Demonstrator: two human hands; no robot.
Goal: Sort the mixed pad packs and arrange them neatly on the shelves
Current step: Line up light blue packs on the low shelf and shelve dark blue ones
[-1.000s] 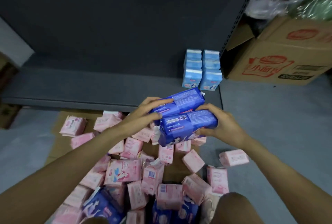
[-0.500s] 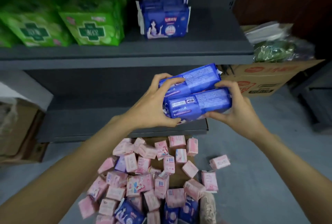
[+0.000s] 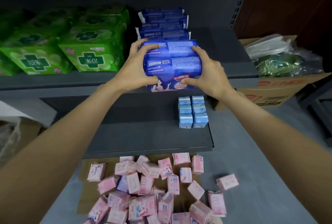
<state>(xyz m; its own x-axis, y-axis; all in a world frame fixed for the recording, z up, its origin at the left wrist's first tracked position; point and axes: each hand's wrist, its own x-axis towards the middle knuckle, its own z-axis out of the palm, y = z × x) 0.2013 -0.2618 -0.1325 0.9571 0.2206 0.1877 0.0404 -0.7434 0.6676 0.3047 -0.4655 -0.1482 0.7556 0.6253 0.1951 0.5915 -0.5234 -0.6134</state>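
Observation:
Two dark blue pad packs (image 3: 172, 62) stand pressed together at the front edge of the upper shelf (image 3: 53, 80). My left hand (image 3: 136, 67) grips their left side and my right hand (image 3: 206, 73) grips their right side. Behind them runs a row of the same dark blue packs (image 3: 163, 24). Green pad packs (image 3: 89, 48) fill the shelf's left part. Small light blue packs (image 3: 193, 112) stand in two rows at the right of the lower shelf (image 3: 143, 134). Several small pink packs (image 3: 152, 188) lie mixed on cardboard on the floor.
An open cardboard box (image 3: 280, 87) with plastic bags stands on the floor to the right of the shelving. Another box (image 3: 16, 130) sits at the left. A perforated shelf upright (image 3: 239, 3) runs up the right side. Grey floor surrounds the pink pile.
Both hands have lifted the two dark blue packs from above the floor pile up and forward to the upper shelf's front edge, in front of the dark blue row.

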